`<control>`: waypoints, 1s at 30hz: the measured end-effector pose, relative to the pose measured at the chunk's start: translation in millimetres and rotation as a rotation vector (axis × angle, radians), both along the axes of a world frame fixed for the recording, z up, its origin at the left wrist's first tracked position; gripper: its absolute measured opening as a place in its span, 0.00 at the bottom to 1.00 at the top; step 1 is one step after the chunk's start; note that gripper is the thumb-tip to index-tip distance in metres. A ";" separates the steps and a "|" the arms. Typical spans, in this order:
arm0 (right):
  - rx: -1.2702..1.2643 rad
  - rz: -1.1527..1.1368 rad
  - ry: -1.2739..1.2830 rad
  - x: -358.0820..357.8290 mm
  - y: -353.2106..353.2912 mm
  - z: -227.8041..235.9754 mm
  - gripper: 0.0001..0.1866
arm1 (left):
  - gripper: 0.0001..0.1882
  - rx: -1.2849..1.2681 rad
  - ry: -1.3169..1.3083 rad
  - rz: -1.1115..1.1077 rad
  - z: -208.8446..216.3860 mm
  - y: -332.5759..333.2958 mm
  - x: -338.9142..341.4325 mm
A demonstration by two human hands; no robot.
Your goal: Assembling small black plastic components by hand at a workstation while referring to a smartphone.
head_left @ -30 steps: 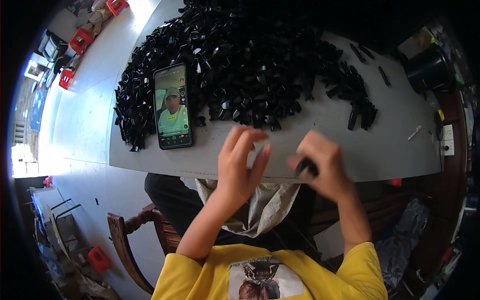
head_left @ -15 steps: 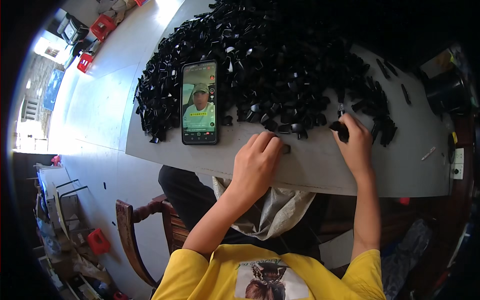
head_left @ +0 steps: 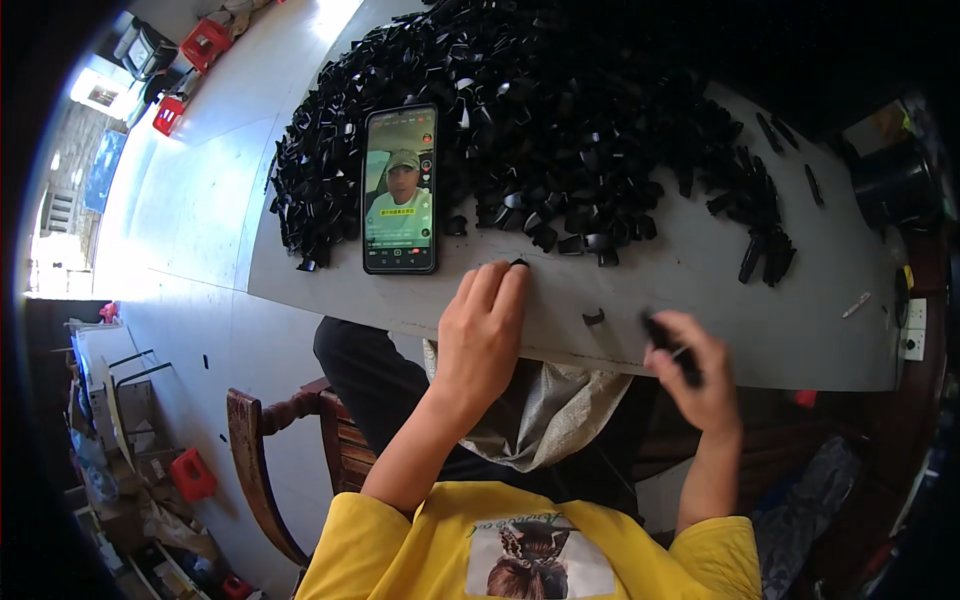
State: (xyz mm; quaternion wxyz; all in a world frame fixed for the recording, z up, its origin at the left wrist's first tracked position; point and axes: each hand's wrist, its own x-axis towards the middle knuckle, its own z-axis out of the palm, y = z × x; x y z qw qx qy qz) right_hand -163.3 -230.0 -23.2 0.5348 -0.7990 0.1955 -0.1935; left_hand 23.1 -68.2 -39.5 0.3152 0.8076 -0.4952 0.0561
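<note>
My left hand [head_left: 482, 325] rests at the table's front edge with its fingers curled together. A small black plastic piece [head_left: 520, 263] shows at its fingertips. Over the front edge farther right, my right hand [head_left: 700, 375] is closed around a long black piece [head_left: 676, 352]; motion blur hides its exact shape. Between the hands, a single curved black clip-like piece [head_left: 594, 318] lies on the grey table [head_left: 450, 300]. Beyond them spreads a large heap of similar black plastic pieces [head_left: 560, 150]. A phone [head_left: 400, 190] playing a video lies at the heap's near left side.
Several slim black pieces [head_left: 813, 185] and a white pen-like stick [head_left: 857, 305] lie on the table's right side. A black container [head_left: 895, 185] stands at the far right. A woven sack [head_left: 560, 410] hangs below the front edge. At left is a wooden chair [head_left: 250, 450].
My right hand has come back from the heap toward the front edge, carrying black material. My left hand has shifted slightly left and nearer. A curved piece now shows between them.
</note>
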 end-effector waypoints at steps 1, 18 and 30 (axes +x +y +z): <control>-0.316 0.234 0.073 -0.2 0.5 -0.1 0.23 | 0.16 0.004 -0.002 0.002 0.7 3.4 0.5; -0.375 0.059 0.137 30.9 28.5 -3.8 0.26 | 0.11 0.218 0.070 -0.046 11.6 10.3 -10.5; -0.367 0.010 0.060 14.5 36.7 15.5 0.18 | 0.10 -0.128 0.374 -0.229 15.1 17.0 -21.0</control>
